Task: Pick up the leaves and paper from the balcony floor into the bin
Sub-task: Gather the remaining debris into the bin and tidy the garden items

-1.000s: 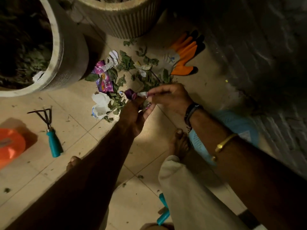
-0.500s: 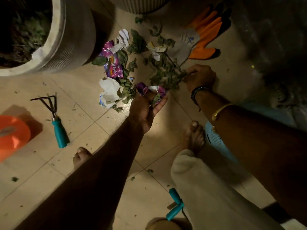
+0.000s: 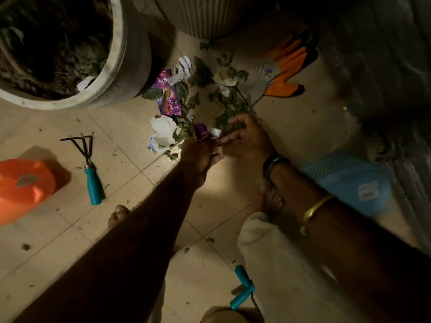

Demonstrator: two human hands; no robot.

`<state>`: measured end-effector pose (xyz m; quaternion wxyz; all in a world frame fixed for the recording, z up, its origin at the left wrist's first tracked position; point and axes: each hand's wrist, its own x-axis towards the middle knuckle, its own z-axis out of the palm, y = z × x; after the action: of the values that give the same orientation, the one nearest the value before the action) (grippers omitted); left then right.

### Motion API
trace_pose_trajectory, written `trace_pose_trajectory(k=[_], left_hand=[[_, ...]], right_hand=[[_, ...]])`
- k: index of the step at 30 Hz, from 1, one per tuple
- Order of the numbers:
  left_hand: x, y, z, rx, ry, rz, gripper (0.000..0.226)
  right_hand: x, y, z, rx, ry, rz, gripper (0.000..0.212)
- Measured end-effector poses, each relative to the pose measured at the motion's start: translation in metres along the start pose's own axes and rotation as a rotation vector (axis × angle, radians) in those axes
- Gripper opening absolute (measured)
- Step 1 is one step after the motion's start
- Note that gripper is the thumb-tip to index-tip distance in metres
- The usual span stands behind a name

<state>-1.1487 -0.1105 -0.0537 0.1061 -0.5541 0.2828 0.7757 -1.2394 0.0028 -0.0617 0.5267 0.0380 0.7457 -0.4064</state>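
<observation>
Green leaves (image 3: pixel 202 74), a purple snack wrapper (image 3: pixel 168 101) and crumpled white paper (image 3: pixel 162 132) lie scattered on the tiled floor between two pots. My left hand (image 3: pixel 198 157) reaches into the pile's near edge and holds a small purple wrapper (image 3: pixel 202 132) with a white scrap. My right hand (image 3: pixel 245 139) is pressed against it, fingers curled round a bunch of leaves (image 3: pixel 229 118). A blue mesh bin (image 3: pixel 345 178) lies on the floor to the right, behind my right forearm.
Two large ribbed pots (image 3: pixel 131 66) (image 3: pixel 205 17) stand at the back. An orange glove (image 3: pixel 290 66) lies by the dark wall. A teal-handled hand rake (image 3: pixel 90 166), an orange plastic object (image 3: pixel 23 186) and a teal-handled tool (image 3: pixel 242 289) lie on the tiles.
My right hand has come back from the leaves near the glove with a bunch and now meets my left hand. The left hand still holds the purple wrapper.
</observation>
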Motion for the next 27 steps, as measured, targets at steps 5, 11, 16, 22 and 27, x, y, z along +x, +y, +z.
trace_pose_trajectory(k=[5,11,16,22,27], left_hand=[[0.008,0.000,-0.028,-0.118,0.072,0.013,0.033],[0.015,-0.011,-0.029,-0.163,0.064,-0.014,0.032],[0.010,-0.015,-0.033,-0.207,0.091,-0.002,0.041],[0.016,0.001,-0.039,-0.210,0.145,0.027,0.039],[0.019,0.005,-0.044,-0.174,0.126,0.071,0.022]], right_hand=[[0.037,0.018,-0.012,-0.378,0.372,-0.061,0.066],[0.064,0.026,0.014,-0.556,0.348,-0.117,0.065],[0.070,0.005,0.022,-0.482,0.498,-0.370,0.040],[0.104,-0.025,0.001,-0.852,0.414,-0.412,0.062],[0.108,-0.029,0.016,-1.176,0.230,-0.358,0.066]])
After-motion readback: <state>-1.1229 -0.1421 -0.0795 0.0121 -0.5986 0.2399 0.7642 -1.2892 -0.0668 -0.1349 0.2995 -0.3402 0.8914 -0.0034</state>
